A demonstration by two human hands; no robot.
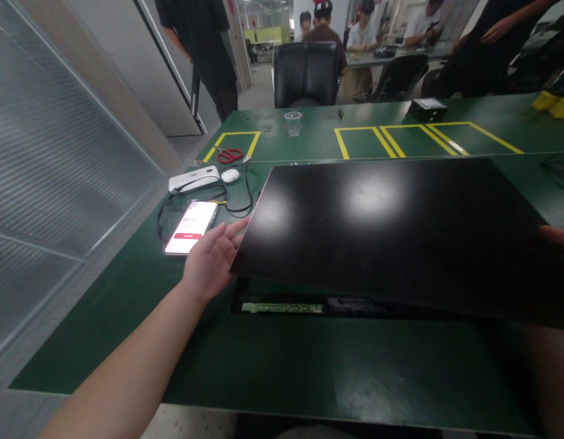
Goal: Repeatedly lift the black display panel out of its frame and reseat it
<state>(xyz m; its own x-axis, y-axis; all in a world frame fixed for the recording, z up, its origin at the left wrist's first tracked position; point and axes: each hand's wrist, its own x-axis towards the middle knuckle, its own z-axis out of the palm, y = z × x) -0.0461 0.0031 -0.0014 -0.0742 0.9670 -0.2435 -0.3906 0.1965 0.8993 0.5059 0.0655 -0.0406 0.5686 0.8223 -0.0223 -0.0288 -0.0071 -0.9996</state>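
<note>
Nearest is the lower edge of a dark green, smooth-topped table (pixel 272 360). Between that edge and the middle lies a black, narrow frame-like piece (pixel 346 305) with a thin green strip (pixel 282 308) set along it. Over it, raised and slightly tilted, is a large, glossy black rectangular panel (pixel 400 238). Whether its near right corner touches anything below cannot be told.

The left hand (pixel 215 253) grips the panel's left edge, fingers curled beneath. The right hand (pixel 558 236), cut off at the picture's border, holds the right edge; its full grip is hidden. The step in hand appears to be handling the panel level above the frame-like piece; the next move calls for both sides borne evenly and the thin strip kept unpressed.

Towards the table's left edge, just beside the left hand, lies a lit, white-screened phone (pixel 190 228). Beyond it are a white elongated device (pixel 194 179), a white rounded mouse (pixel 230 176), thin black cables (pixel 245 210) and red-handled scissors (pixel 230 156). Phone and cables could snag any leftward shift.

Towards the far edge come yellow tape outlines (pixel 385 142), a clear plastic cup (pixel 293 124) and a black box (pixel 428 111). Past that edge stands a black leather-like chair (pixel 305 73); a dark-clothed person (pixel 203 42) stands beyond the far left corner.
</note>
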